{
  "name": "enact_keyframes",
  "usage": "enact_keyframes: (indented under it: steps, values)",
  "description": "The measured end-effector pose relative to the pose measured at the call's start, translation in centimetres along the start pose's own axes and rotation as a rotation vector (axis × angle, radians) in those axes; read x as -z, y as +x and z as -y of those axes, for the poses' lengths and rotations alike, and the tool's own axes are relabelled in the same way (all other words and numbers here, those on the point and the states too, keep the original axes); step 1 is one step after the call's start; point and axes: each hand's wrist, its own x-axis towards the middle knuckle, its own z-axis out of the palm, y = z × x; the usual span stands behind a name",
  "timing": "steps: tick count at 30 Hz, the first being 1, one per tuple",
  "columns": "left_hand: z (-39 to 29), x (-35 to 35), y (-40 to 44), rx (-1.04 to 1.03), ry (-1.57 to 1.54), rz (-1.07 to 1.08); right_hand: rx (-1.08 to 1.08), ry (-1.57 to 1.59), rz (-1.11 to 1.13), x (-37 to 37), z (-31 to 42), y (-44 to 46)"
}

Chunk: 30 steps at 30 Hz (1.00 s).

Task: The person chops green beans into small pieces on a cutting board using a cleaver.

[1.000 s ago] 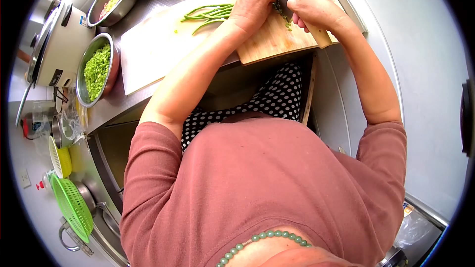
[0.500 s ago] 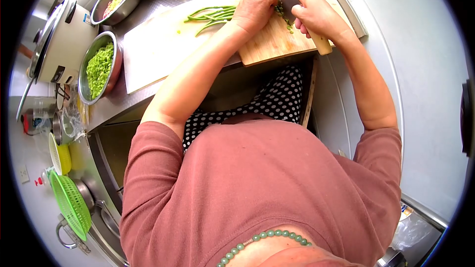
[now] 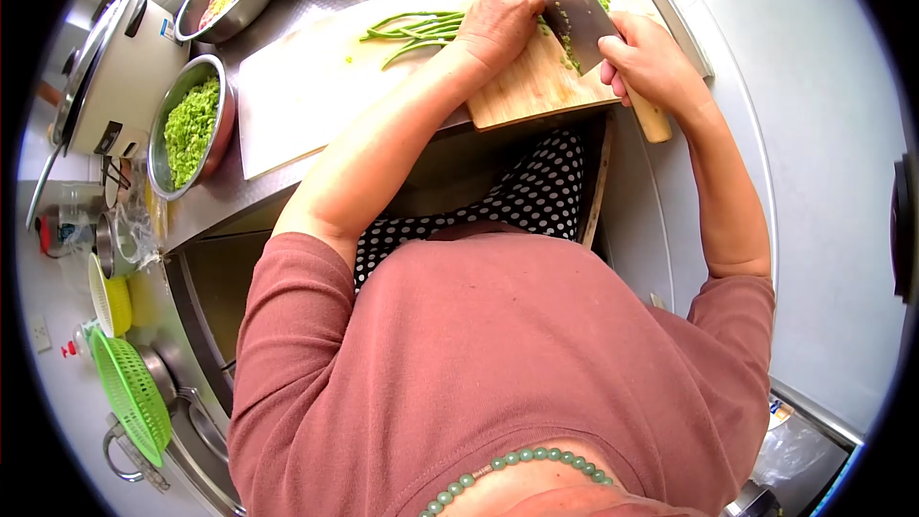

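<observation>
My left hand [image 3: 500, 27] is closed over a bunch of green beans [image 3: 421, 29], whose long ends stick out to the left. The beans lie across a white cutting board [image 3: 306, 86] and a wooden cutting board [image 3: 512, 101]. In my right hand [image 3: 651, 59] is the wooden handle of a cleaver [image 3: 560, 0], its broad blade just right of my left fingers. Small chopped green bits [image 3: 571, 50] cling to the blade and lie by it. The bean ends under my left fingers are hidden.
Left of the boards stands a metal bowl of chopped greens [image 3: 191, 134]. Behind it are a second bowl [image 3: 230, 10] with mixed food and a white cooker [image 3: 139, 67]. A green basket [image 3: 134, 397] hangs or rests at lower left. A wall [image 3: 823, 182] borders the right.
My right hand and the cleaver have shifted right and toward me, away from the left fingers. My left hand, still over the beans, has moved only slightly.
</observation>
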Motion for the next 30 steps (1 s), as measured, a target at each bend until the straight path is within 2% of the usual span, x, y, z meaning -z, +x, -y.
enact_keyframes:
  steps: [9,17,20,23,30]
  values:
    - [-0.2,0.1,-0.2,0.013,0.006,-0.004,-0.017,-0.067,0.030,-0.1,1.1,0.7]
    - [-0.2,0.2,-0.1,0.055,-0.020,-0.007,-0.024,-0.147,0.091,-0.6,2.3,5.2]
    - [0.1,1.3,0.3,0.071,-0.060,0.092,-0.058,-0.118,0.042,-0.8,2.1,5.0]
    - [0.3,1.8,-0.1,0.045,-0.111,0.015,-0.023,-0.088,0.031,-0.7,1.9,4.6]
    - [0.2,0.8,-0.2,0.003,-0.013,-0.010,0.027,-0.072,0.023,-1.0,1.7,4.5]
